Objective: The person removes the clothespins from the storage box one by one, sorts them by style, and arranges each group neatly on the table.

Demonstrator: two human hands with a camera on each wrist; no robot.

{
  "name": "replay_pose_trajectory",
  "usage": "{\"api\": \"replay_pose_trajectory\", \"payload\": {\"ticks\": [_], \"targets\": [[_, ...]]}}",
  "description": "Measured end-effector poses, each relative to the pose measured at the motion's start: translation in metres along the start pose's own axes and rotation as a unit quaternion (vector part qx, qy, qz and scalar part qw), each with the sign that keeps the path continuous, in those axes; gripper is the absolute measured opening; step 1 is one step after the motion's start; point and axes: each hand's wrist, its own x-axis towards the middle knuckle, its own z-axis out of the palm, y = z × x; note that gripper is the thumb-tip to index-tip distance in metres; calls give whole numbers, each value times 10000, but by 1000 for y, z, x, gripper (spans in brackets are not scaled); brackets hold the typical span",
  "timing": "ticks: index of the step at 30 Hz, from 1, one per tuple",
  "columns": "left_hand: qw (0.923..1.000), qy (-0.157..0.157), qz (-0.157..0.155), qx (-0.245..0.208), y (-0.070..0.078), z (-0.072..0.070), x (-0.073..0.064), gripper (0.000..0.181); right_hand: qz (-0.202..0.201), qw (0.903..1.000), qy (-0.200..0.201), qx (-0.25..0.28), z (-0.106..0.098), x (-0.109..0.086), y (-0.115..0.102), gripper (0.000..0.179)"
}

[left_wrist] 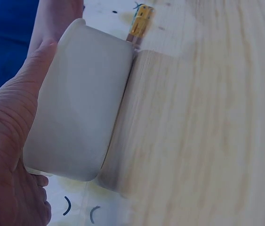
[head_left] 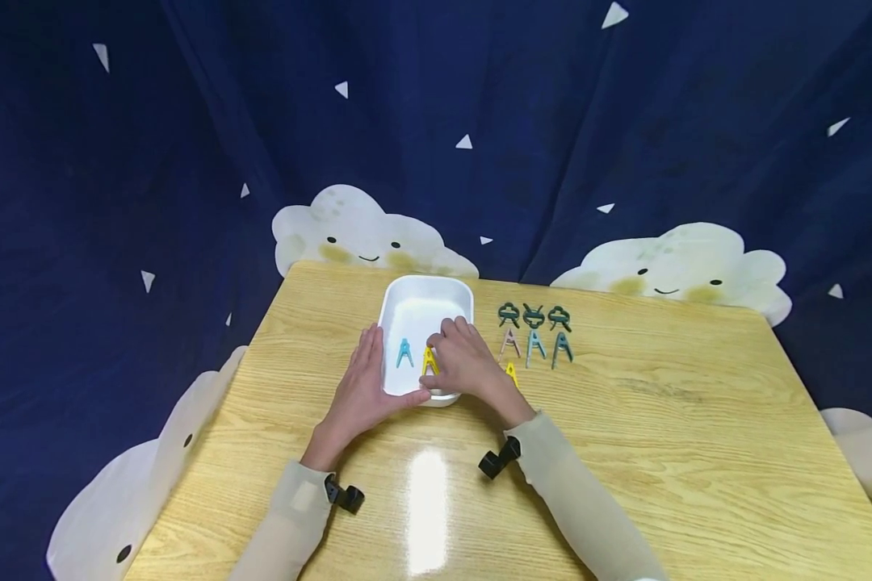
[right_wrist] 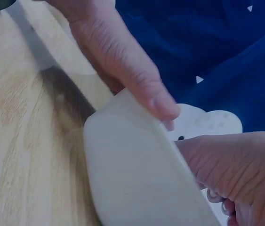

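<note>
A white tray [head_left: 427,286] lies on the table with a light blue clothespin [head_left: 404,353] and a yellow clothespin [head_left: 429,362] inside it. My left hand [head_left: 362,379] holds the tray's near left corner, fingers along the left side and thumb across the near rim. Over the tray's right side reaches my right hand [head_left: 465,359], index finger at the top of the yellow clothespin and thumb by its legs. It seems to pinch that clothespin. The right wrist view shows the right thumb [right_wrist: 158,96] over the tray rim; the clothespin is hidden there.
Right of the tray stand rows of clips on the wooden table [head_left: 661,420]: dark green clips [head_left: 534,316] behind, then pink [head_left: 509,344], light blue [head_left: 535,347] and dark teal [head_left: 562,349] clothespins. Another yellow clothespin [head_left: 512,373] is partly behind my right wrist. A blue curtain [head_left: 436,105] hangs behind.
</note>
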Motion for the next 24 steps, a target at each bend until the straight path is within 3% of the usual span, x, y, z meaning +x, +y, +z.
{"api": "replay_pose_trajectory", "payload": {"ticks": [9, 24], "targets": [[10000, 65, 40, -32, -1, 1, 1, 142, 120, 9994, 231, 249, -20, -14, 3, 62], [9999, 124, 56, 13, 1, 0, 1, 143, 295, 9987, 401, 92, -36, -37, 14, 64]]}}
